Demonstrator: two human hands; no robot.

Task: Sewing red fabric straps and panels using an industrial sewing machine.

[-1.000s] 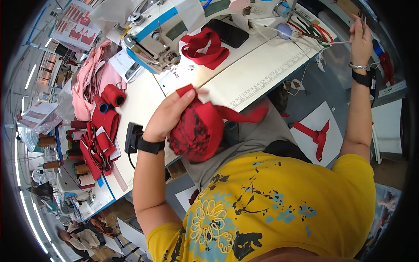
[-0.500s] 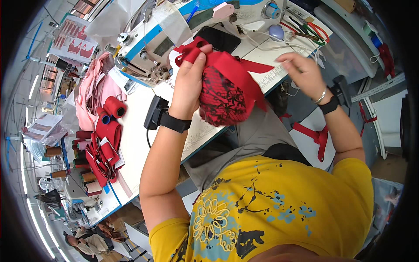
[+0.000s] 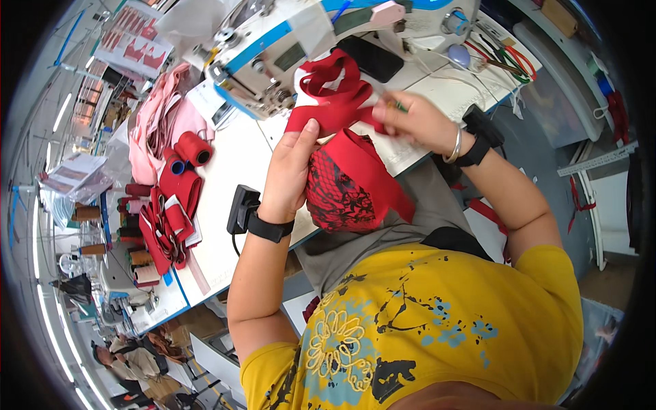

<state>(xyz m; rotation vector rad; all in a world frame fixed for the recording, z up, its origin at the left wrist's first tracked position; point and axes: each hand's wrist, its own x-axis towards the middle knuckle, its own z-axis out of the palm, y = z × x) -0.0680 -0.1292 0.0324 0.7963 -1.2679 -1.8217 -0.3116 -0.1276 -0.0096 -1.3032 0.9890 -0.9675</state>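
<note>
A red bra (image 3: pixel 342 186) with black lace over its rounded cup hangs above my lap, at the table's front edge. My left hand (image 3: pixel 288 167) is closed on it, thumb on top of a wide red band (image 3: pixel 331 113) that loops away over the table. At the band's right end my right hand (image 3: pixel 425 127) is closed, its fingertips slightly smeared by motion. A small green and yellow bit shows among those fingers; I cannot make out what it is.
Beyond my hands stands a white and blue sewing machine (image 3: pixel 263 65), with a black phone (image 3: pixel 372 60) beside it. Red thread spools (image 3: pixel 193 148), red fabric pieces (image 3: pixel 164 225) and pink fabric (image 3: pixel 156 123) lie left. Scissors (image 3: pixel 516 63) lie at the back right.
My right hand has come in from the right and closed at the red band. The bra has lowered toward my lap, and the band is now spread out between my hands.
</note>
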